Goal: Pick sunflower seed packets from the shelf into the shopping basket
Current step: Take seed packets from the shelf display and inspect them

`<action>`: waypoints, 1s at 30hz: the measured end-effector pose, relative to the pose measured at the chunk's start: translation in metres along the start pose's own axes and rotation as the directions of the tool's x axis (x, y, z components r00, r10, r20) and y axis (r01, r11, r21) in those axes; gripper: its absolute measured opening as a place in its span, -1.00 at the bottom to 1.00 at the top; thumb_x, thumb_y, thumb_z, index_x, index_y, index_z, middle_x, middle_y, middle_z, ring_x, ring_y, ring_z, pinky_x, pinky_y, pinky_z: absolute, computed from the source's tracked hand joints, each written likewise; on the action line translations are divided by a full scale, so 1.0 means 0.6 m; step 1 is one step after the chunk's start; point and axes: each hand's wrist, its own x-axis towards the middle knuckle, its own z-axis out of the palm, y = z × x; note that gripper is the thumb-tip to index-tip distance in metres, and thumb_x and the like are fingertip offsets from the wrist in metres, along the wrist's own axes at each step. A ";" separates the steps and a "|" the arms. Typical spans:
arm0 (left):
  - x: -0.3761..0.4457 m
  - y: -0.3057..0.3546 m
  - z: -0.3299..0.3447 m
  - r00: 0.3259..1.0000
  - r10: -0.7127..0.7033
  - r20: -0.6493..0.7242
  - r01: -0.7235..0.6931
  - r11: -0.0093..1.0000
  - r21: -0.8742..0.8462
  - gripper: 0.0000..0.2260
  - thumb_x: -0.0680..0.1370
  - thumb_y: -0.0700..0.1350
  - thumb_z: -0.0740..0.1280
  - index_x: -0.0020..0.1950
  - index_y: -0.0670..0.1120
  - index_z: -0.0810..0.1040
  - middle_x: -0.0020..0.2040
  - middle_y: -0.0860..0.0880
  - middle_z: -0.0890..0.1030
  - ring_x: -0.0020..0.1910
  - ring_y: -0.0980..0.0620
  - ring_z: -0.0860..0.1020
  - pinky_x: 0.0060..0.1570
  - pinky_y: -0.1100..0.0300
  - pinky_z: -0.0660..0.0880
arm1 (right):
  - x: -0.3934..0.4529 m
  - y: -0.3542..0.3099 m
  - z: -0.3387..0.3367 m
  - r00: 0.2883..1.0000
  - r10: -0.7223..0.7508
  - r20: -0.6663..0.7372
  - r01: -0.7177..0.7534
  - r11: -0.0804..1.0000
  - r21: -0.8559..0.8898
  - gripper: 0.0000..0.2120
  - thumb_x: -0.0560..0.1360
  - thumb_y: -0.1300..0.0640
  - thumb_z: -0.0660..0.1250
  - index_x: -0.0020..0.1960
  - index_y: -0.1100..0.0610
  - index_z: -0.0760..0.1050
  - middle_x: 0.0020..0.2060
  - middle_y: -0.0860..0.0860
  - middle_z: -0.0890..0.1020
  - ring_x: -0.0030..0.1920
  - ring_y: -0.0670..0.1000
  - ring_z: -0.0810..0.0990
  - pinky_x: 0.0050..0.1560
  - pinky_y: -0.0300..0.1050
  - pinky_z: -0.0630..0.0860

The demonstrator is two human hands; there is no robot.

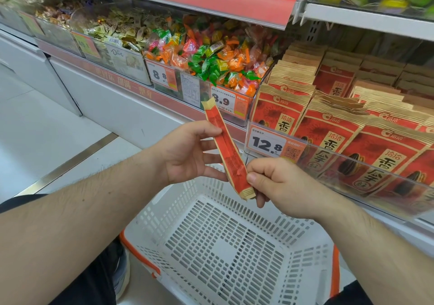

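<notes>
One red seed packet (227, 149) with tan ends, seen edge-on and slanting from upper left to lower right, held up in the air over the white slotted basket (234, 246), between both hands. Left hand (187, 154) palm-up, thumb tip pressing the packet's upper half from the left, fingers curled loosely beneath and behind it. Right hand (277, 182) pinching the lower end, thumb on the near face, index finger bent over the top, the remaining fingers folded under the tan bottom seam. Both grips clamped on the same packet, so neither hand free. Below, basket sitting low with orange trim at its left and right rims, its perforated floor bare as far as visible. To the right, rows of matching red packets (328, 131) standing upright and packed tightly on the shelf (366, 20), kept behind a clear plastic front rail (366, 164). Fixed to that rail, a price tag (267, 142) reading 12.8, just right of the held packet. Further left, clear bins heaped with bright wrapped candy (211, 55) in orange, green and pink, carrying a tag (229, 101) reading 8.9, partly hidden behind the packet's top end. Beyond those, more bins of pale and brown wrapped sweets (112, 30). Along the left edge, white cabinet fronts (77, 86) and pale floor (47, 138) crossed by a metal strip.
</notes>
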 end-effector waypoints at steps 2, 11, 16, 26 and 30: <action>-0.001 0.002 -0.001 1.000 0.008 0.002 -0.008 1.000 -0.005 -0.61 0.33 -0.12 0.33 0.14 -0.13 0.48 -0.05 -0.19 0.56 -0.14 -0.20 0.65 -0.15 -0.21 0.62 | -0.001 -0.003 -0.002 1.000 -0.008 -0.013 0.009 0.998 0.062 -0.78 0.61 0.18 0.28 -0.20 0.13 0.57 -0.42 -0.06 0.60 -0.36 -0.09 0.58 -0.29 -0.19 0.51; -0.004 0.001 -0.006 0.989 -0.006 0.150 0.010 1.000 -0.027 -0.29 0.20 -0.15 0.49 0.31 -0.36 0.46 0.12 -0.27 0.53 0.00 -0.22 0.59 -0.08 -0.16 0.60 | 0.015 0.017 0.000 0.957 0.246 -0.154 -0.160 0.889 0.429 -0.77 0.56 0.05 0.36 0.20 0.04 0.49 -0.11 -0.06 0.61 -0.37 -0.08 0.49 -0.33 -0.20 0.41; -0.004 -0.004 -0.007 0.983 0.006 0.184 0.001 0.999 -0.038 -0.41 0.25 -0.14 0.49 0.26 -0.27 0.55 0.11 -0.28 0.62 0.09 -0.25 0.62 0.16 -0.25 0.54 | 0.016 0.026 0.007 0.991 0.137 0.014 -0.124 0.847 0.517 -0.75 0.56 0.09 0.34 0.20 0.16 0.57 -0.24 0.12 0.60 -0.43 -0.03 0.42 -0.39 -0.19 0.35; -0.003 -0.009 0.008 0.973 0.199 -0.117 -0.176 0.968 0.180 -0.74 0.63 -0.06 0.23 0.20 -0.14 0.60 0.05 -0.17 0.68 0.04 -0.16 0.61 0.10 -0.13 0.56 | 0.016 0.021 0.015 0.981 0.142 -0.129 -0.090 0.933 0.348 -0.87 0.51 0.14 0.44 0.05 0.13 0.62 -0.27 0.00 0.67 -0.43 -0.17 0.52 -0.41 -0.28 0.44; -0.003 -0.020 0.009 0.984 0.168 -0.051 -0.152 0.962 0.229 -0.67 0.55 -0.04 0.28 0.19 -0.21 0.61 0.09 -0.22 0.68 0.02 -0.14 0.63 0.08 -0.10 0.58 | 0.018 0.020 0.000 0.949 0.111 -0.294 0.013 0.920 0.392 -0.89 0.57 0.07 0.34 -0.03 0.06 0.62 -0.39 0.01 0.61 -0.43 -0.03 0.48 -0.38 -0.14 0.42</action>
